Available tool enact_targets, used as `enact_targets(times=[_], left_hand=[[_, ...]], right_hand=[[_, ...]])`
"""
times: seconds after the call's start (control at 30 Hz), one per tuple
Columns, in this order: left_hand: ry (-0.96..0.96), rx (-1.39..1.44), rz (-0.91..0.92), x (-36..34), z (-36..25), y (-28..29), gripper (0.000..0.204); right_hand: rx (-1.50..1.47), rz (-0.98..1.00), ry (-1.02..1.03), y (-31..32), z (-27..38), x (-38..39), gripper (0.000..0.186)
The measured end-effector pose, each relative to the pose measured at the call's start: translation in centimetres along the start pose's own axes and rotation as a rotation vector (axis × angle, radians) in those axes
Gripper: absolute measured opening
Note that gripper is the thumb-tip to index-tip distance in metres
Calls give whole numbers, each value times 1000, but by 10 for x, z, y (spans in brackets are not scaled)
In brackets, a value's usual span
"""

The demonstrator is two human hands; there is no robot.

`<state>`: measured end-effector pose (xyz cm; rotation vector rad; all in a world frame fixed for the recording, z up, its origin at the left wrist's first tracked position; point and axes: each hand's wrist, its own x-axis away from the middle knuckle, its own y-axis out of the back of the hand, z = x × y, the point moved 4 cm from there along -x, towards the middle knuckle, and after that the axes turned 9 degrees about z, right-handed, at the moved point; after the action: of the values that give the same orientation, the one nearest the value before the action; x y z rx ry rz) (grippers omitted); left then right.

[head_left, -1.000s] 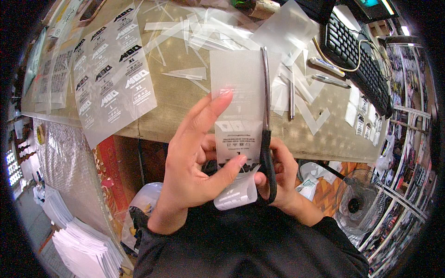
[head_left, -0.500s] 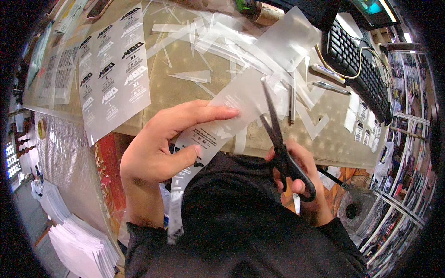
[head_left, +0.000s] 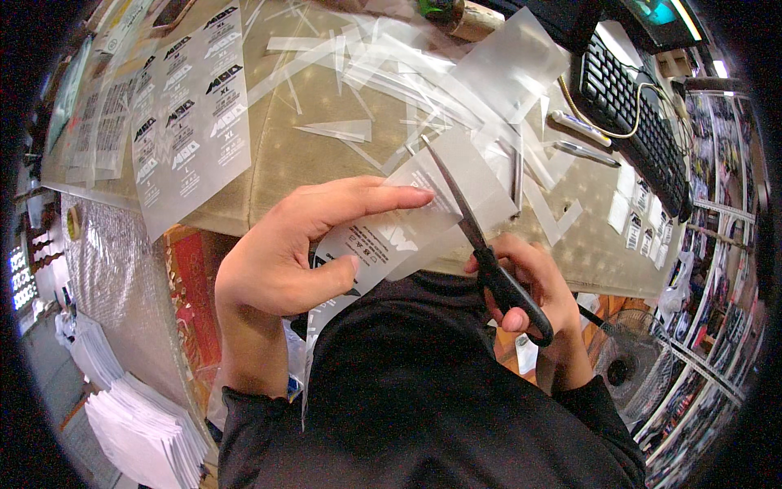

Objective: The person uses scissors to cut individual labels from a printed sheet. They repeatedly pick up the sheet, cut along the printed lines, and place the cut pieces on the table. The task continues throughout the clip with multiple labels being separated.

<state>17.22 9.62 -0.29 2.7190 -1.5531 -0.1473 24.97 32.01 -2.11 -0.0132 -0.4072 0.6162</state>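
My left hand (head_left: 273, 257) holds a strip of translucent plastic film (head_left: 395, 236) with black and white print, its fingers curved round the strip. The lower end of the film hangs toward my lap. In my right hand (head_left: 544, 277) is a pair of scissors (head_left: 515, 297) with black handles, fingers through the loops. One dark blade slants up and left across the film, right of my left fingertips. Where the other blade runs is largely hidden by the film.
A large printed film sheet (head_left: 191, 122) overhangs the table's left front edge. Clear offcuts (head_left: 391, 81) are scattered across the table (head_left: 281, 155). A keyboard (head_left: 631, 122), a pen (head_left: 586, 153) and small printed labels (head_left: 643, 216) lie right. A fan (head_left: 623, 367) stands below.
The scissors have swung left over the film, and their visible blade gap has narrowed. The film and my left hand have shifted slightly right. The large printed sheet appears slightly farther left.
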Motion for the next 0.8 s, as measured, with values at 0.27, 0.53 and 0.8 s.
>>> enact_targets(times=[0.27, 0.53, 0.8], left_hand=[[-12, -4, -25, 0, 1, 1, 66], [-3, -17, -17, 1, 1, 3, 68], [-7, -20, 1, 0, 6, 5, 60]], right_hand=[[24, 16, -13, 2, 1, -2, 72], [57, 21, -37, 5, -3, 0, 71], [104, 34, -23, 8, -1, -1, 68]])
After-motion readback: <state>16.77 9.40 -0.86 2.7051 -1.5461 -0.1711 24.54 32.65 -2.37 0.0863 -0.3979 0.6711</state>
